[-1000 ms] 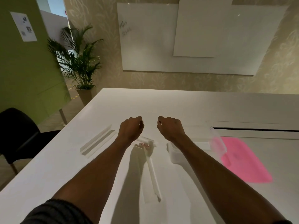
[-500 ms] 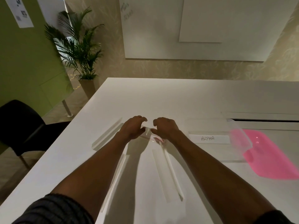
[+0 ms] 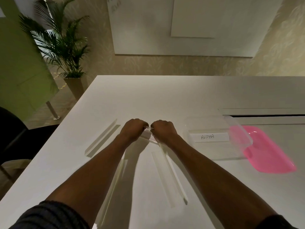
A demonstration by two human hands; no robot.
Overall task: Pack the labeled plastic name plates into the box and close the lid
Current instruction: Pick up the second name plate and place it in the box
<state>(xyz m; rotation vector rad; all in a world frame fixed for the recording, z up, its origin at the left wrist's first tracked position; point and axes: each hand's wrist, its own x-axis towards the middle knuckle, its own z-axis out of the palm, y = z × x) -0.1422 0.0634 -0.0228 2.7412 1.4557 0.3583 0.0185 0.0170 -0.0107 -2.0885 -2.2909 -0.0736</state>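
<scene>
My left hand (image 3: 132,130) and my right hand (image 3: 163,130) are both closed on one clear plastic name plate (image 3: 149,136), held between them just above the white table (image 3: 148,96). To the right stands a clear plastic box (image 3: 237,142), open, with a plate labelled ALPHA (image 3: 208,137) inside it. The pink lid (image 3: 270,152) lies flat on the table right of the box. More clear plates lie on the table: one at the left (image 3: 102,138), one under my left forearm (image 3: 113,187), one below my right hand (image 3: 171,176).
A long slot (image 3: 264,115) runs across the table behind the box. A black chair (image 3: 14,139) stands off the table's left edge, with a potted palm (image 3: 64,47) behind it. Whiteboards hang on the far wall.
The view has tilted down. Both hands came down from raised fists and closed together on the clear plate, which now lies lower between them.
</scene>
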